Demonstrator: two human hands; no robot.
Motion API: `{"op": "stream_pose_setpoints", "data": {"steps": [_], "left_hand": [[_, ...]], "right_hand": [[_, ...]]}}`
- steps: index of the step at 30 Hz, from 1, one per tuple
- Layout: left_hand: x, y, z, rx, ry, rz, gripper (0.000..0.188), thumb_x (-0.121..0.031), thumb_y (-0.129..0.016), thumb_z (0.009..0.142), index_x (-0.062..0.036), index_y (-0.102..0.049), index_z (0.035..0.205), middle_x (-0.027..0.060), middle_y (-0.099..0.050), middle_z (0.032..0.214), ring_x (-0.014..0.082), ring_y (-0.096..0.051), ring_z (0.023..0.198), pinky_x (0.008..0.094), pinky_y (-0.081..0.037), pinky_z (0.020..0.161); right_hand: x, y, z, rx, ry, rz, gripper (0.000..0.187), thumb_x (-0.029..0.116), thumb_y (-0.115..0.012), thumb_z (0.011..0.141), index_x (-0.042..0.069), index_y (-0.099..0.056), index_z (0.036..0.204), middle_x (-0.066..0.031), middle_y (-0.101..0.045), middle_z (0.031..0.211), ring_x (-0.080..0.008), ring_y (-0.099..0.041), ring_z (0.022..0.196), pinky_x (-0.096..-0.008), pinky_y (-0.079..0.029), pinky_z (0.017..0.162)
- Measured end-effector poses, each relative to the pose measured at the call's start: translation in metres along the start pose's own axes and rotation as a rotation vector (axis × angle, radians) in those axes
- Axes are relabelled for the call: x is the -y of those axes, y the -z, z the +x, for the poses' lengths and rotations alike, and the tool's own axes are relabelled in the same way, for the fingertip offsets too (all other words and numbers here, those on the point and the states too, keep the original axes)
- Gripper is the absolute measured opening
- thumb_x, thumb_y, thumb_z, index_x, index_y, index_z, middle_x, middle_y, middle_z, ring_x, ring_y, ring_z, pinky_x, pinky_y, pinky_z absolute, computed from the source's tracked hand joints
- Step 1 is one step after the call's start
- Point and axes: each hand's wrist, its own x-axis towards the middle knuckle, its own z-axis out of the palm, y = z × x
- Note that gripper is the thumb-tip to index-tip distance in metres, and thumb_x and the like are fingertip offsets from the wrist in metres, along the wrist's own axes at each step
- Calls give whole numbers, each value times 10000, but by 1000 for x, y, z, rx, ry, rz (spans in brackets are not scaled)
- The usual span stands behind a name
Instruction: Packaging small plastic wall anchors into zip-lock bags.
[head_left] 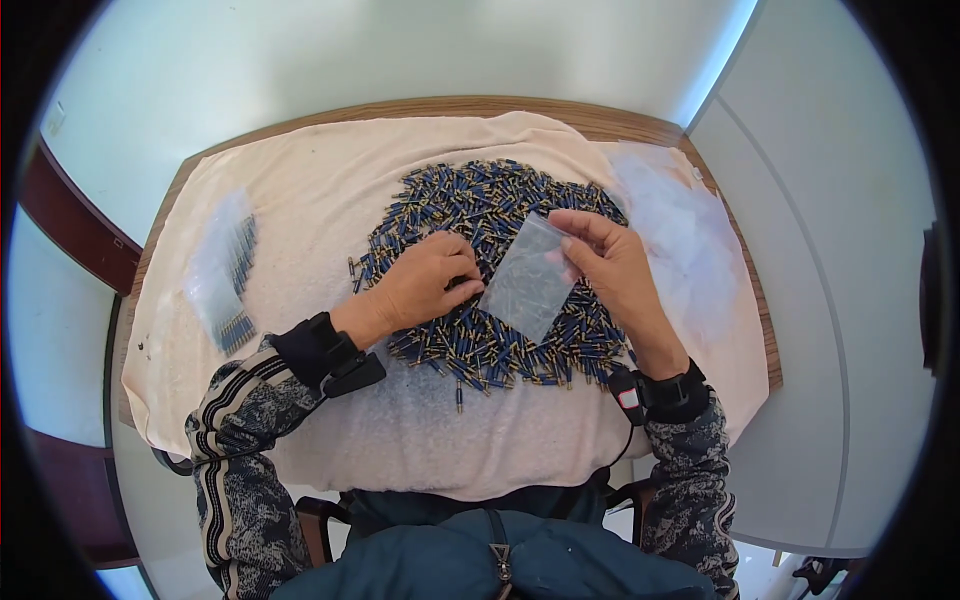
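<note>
A wide heap of small dark-blue and brass-coloured cylindrical parts (480,190) lies in the middle of the cloth. My right hand (620,265) pinches a clear flat plastic bag (528,285) by its upper right edge, above the heap. The bag looks empty and hangs tilted, its lower end toward me. My left hand (432,278) is over the left part of the heap, its fingers curled together close to the bag's left edge. Whatever those fingertips hold, if anything, is hidden.
At the left lie filled clear bags (218,270) with the same parts lined up inside. A loose stack of clear bags (680,235) covers the right side. A pale pink cloth (300,160) drapes the wooden table (440,105). Walls stand behind and to the right.
</note>
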Motion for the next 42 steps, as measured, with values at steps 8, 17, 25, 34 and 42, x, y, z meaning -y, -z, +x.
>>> {"op": "stream_pose_setpoints", "data": {"steps": [8, 17, 25, 34, 42], "left_hand": [[2, 11, -12, -4, 60, -92, 118, -118, -750, 793, -45, -705, 873, 75, -640, 873, 223, -625, 770, 330, -513, 664], [-9, 24, -13, -77, 134, -16, 254, -183, -786, 785, -54, -706, 989, 76, -645, 964, 215, -636, 786, 323, -523, 673], [-6, 9, -8, 14, 64, -121, 280, -164, -784, 794, -57, -701, 1039, 72, -638, 961, 164, -632, 834, 285, -514, 703], [-20, 4, 16, -176, 373, -399, 208, -185, -698, 897, -44, -708, 1049, 37, -668, 1022, 94, -615, 833, 240, -502, 704], [-40, 13, 27, -1, 624, -1340, 365, -268, -616, 964, -7, -611, 1219, 80, -658, 1109, 155, -635, 939, 304, -519, 834]], "right_hand": [[-7, -7, 2, -20, 4, 27, 359, -8, -593, 907, -1, -600, 1265, -62, -675, 1119, -109, -653, 928, -225, -506, 745], [-13, 14, 5, -149, 42, 61, 332, -15, -618, 878, 4, -641, 1209, -52, -686, 1090, -92, -643, 893, -215, -492, 725], [-16, 14, 3, 34, -33, 68, 293, 2, -627, 878, 9, -657, 1169, -53, -692, 1086, -70, -633, 862, -206, -473, 679], [-15, -2, 1, 32, -11, 121, 336, 11, -648, 889, 26, -614, 1223, -22, -671, 1057, -78, -631, 870, -203, -480, 692], [-12, -21, 2, 30, 76, 202, 326, -9, -625, 914, 49, -596, 1234, 3, -627, 1035, -72, -598, 919, -206, -487, 791]]}}
